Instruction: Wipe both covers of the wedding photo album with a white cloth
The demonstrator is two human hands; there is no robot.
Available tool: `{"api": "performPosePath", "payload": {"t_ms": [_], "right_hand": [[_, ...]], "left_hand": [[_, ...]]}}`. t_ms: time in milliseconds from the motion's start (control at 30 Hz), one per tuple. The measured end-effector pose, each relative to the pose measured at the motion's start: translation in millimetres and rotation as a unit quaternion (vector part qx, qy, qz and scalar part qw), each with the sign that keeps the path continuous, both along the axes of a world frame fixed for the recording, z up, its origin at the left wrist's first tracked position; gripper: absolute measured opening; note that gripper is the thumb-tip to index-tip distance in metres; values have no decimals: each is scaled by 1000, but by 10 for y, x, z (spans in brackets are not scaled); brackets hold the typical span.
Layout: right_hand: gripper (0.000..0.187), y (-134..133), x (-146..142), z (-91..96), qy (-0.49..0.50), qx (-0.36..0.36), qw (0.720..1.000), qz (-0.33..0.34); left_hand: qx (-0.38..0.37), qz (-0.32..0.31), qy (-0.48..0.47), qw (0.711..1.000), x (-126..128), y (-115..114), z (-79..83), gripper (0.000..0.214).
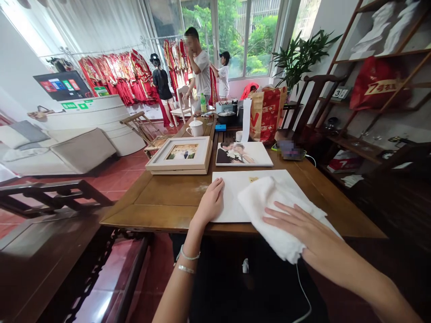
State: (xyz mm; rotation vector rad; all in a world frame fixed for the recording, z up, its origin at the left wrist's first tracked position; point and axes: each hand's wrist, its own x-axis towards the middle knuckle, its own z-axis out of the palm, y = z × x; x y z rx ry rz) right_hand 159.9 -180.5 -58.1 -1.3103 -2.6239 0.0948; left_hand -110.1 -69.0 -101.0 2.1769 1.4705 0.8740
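Note:
A flat white album board lies at the near edge of the wooden table. My left hand rests on the board's left edge with fingers curled over it. A white towel is spread over the board's right part. My right hand lies flat on the towel with fingers stretched out. Behind the board lie a printed photo panel and a stack of framed photos.
Farther along the table stand a white teapot, a green bottle, dark pots and a red-and-tan paper bag. Three people stand near racks of red garments at the back. Wooden chairs sit left, shelves right.

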Motion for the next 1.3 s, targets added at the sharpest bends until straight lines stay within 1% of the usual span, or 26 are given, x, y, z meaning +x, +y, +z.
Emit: {"api": "performPosePath", "payload": {"t_ms": [67, 133, 200, 267, 367, 433, 467, 500, 567, 667, 767, 833, 900, 933, 1000, 1067, 1167, 1233, 1300], "right_hand": [[84, 25, 139, -39, 1, 13, 999, -34], [76, 149, 247, -103, -8, 31, 996, -88], [72, 353, 304, -166, -23, 47, 987, -154], [68, 605, 303, -203, -36, 58, 976, -206], [63, 972, 195, -198, -55, 57, 969, -234], [64, 1133, 81, -173, -64, 51, 970, -230], [65, 1173, 24, -164, -66, 50, 971, -223], [66, 1182, -27, -158, -68, 50, 973, -213], [67, 1104, -93, -166, -74, 60, 976, -194], [69, 784, -76, -212, -79, 91, 979, -166], [77, 349, 74, -255, -67, 111, 984, -123], [82, 92, 226, -269, -54, 109, 988, -90], [84, -77, 398, -281, -38, 91, 993, -68], [85, -118, 484, -290, -29, 80, 994, -65], [85, -102, 641, -319, -13, 61, 995, -76], [82, 37, 758, -358, -2, 52, 993, -109], [74, 396, 822, -398, -2, 48, 981, -186], [69, 656, 786, -391, -9, 44, 972, -230], [66, 878, 695, -356, -21, 38, 966, -256]], "left_hand": [[3, -1, -1, 1000, -7, 0, -4, 43], [4, -3, -1, 1000, -12, 4, -14, 43], [4, -4, 0, 1000, -16, 10, -27, 43], [7, -4, -3, 1000, -17, 16, -36, 42], [8, -1, -8, 1000, -8, 19, -33, 42], [2, 3, -7, 1000, 0, 19, -22, 42], [0, 3, -6, 1000, 5, 18, -16, 42], [1, 2, -6, 1000, 8, 17, -11, 42], [2, -2, -5, 1000, 11, 14, -4, 42], [1, -3, -3, 1000, 10, 3, 3, 43], [-2, -4, 2, 1000, 8, -12, 16, 43], [-7, -4, 11, 1000, 5, -17, 20, 44], [-8, -1, 15, 1000, 0, -14, 13, 45], [-4, 0, 14, 1000, -4, -10, 5, 45], [5, -1, 8, 1000, -13, -1, -15, 44], [14, -4, 3, 1000, -19, 7, -32, 43], [18, -5, 1, 1000, -16, 10, -34, 42], [17, -5, 4, 1000, -7, 7, -22, 42], [11, -4, 9, 1000, 3, 6, -10, 43]]}}
